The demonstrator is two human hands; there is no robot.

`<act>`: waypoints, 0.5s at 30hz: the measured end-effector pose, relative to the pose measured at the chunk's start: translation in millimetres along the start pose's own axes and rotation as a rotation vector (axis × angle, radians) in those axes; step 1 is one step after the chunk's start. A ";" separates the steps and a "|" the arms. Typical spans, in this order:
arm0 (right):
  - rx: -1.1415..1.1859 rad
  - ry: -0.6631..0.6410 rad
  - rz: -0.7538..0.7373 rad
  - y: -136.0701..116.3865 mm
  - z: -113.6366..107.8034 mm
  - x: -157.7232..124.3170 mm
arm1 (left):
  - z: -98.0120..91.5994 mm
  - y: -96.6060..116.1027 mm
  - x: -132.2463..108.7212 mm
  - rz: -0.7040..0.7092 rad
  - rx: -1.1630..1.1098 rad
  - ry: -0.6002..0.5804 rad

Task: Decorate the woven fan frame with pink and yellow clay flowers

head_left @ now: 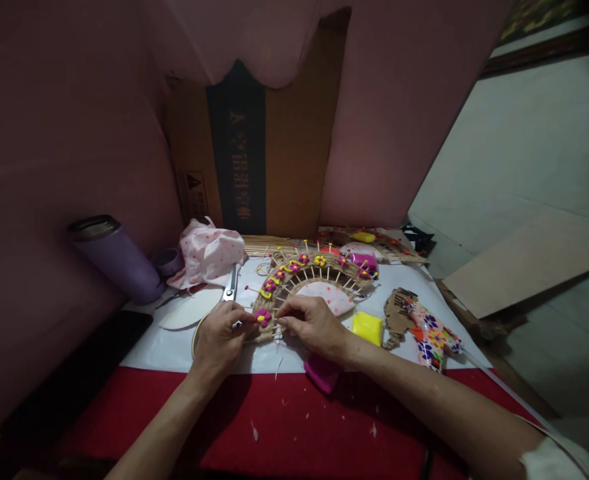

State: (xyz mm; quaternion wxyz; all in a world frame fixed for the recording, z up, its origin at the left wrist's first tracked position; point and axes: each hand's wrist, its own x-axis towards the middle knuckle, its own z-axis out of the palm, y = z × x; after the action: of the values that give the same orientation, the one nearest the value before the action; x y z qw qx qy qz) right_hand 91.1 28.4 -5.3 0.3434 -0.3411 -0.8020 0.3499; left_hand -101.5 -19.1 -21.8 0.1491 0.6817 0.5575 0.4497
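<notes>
A fan-shaped craft piece (274,270) of wound twine and thin sticks lies on the white sheet. Small purple and yellow clay flowers and wavy yellow strips decorate its arc, and ball-topped sticks stand out from the rim. At its left end, my left hand (222,338) pinches the edge beside a purple flower with a yellow centre (263,318). My right hand (317,327) is closed, thumb and fingertips together over the lower left sticks; whatever sits between them is too small to make out. A dotted fabric half-circle (327,297) fills the fan's middle, behind my right hand.
Scissors (231,287) and a pink dotted cloth (209,250) lie left of the fan, near a purple tumbler (117,260). A yellow clay pack (367,328), a magenta pack (322,375) and a floral packet (432,337) are at right. Cardboard (294,133) stands behind.
</notes>
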 end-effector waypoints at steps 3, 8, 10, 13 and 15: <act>0.001 -0.003 -0.005 -0.5 -0.5 0.0 | 1.2 0.3 1.7 0.012 0.019 0.009; 0.022 -0.009 0.021 -0.4 -0.4 0.1 | 4.2 5.1 5.0 -0.034 0.036 0.029; 0.021 -0.006 0.019 -0.2 -0.3 0.2 | 3.9 6.2 5.8 -0.043 0.038 0.027; 0.022 -0.003 0.015 0.2 -0.1 0.2 | 0.2 5.6 4.7 -0.014 0.053 0.003; 0.029 -0.004 0.024 0.3 0.0 0.0 | -3.4 4.3 2.3 -0.012 0.067 0.030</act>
State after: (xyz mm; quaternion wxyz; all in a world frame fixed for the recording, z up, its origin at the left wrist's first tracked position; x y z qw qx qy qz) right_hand 91.1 28.6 -5.6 0.3427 -0.3450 -0.7934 0.3661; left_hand -101.5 -19.5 -15.9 0.1204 0.6762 0.5785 0.4401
